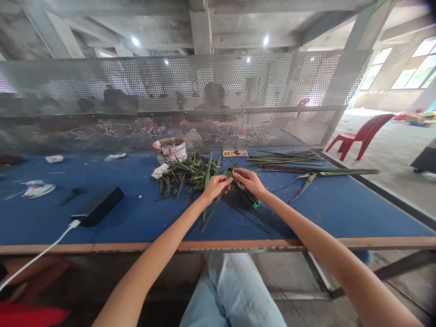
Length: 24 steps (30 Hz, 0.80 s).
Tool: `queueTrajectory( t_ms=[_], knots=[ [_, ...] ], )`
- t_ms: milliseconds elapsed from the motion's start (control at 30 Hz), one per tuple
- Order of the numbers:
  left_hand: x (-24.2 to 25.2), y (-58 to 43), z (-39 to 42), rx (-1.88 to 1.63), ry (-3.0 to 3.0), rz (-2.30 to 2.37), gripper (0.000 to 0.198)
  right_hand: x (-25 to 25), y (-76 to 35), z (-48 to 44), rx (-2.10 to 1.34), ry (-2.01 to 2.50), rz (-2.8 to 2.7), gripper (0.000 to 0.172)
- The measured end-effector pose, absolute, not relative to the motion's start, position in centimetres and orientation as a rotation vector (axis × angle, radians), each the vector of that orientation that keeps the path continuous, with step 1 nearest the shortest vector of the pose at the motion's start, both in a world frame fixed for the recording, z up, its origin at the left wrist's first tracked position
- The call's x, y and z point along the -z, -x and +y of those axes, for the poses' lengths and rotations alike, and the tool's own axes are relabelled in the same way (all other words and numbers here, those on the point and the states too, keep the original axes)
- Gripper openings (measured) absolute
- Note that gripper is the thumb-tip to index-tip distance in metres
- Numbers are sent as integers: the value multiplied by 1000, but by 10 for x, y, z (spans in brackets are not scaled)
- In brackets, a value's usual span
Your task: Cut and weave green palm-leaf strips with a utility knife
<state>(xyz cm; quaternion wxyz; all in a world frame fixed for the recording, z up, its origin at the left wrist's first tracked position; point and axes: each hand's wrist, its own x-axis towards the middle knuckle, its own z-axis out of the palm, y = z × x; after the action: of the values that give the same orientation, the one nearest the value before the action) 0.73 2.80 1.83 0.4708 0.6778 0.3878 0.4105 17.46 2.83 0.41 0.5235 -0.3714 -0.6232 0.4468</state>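
Note:
My left hand and my right hand meet above the blue table, fingers closed on long green leaf strips. The strips cross between my fingertips, and their loose ends hang down toward me. Exactly how they are folded there is too small to tell. Under my right hand a small bright green item, perhaps a scissors handle, shows among the strips. A heap of cut leaf scraps lies just beyond my left hand. To the right of my right hand rest more long leaf strips.
A perforated metal screen stands along the far edge, with people behind it. Near it are a bag-like container and a phone. On the left lies a black power bank with a white cable. A red chair stands right.

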Motion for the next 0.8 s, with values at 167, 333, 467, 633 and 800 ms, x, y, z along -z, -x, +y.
queueTrajectory(
  t_ms=[167,333,467,633,800],
  knots=[
    [-19,-6,30,-1106,-1600,967,38,-2,-174,28,-950,871,-1665,49],
    [-17,-3,35,-1162,-1543,976,37,-1,-173,23,-847,871,-1784,50],
    [-12,0,41,-1237,-1483,1000,35,-2,-172,22,-753,892,-1828,42],
    [-9,2,45,-1331,-1425,1029,33,-6,-170,21,-841,883,-1777,34],
    [-12,3,45,-1278,-1442,998,33,-5,-169,21,-975,852,-1728,33]
  ],
)
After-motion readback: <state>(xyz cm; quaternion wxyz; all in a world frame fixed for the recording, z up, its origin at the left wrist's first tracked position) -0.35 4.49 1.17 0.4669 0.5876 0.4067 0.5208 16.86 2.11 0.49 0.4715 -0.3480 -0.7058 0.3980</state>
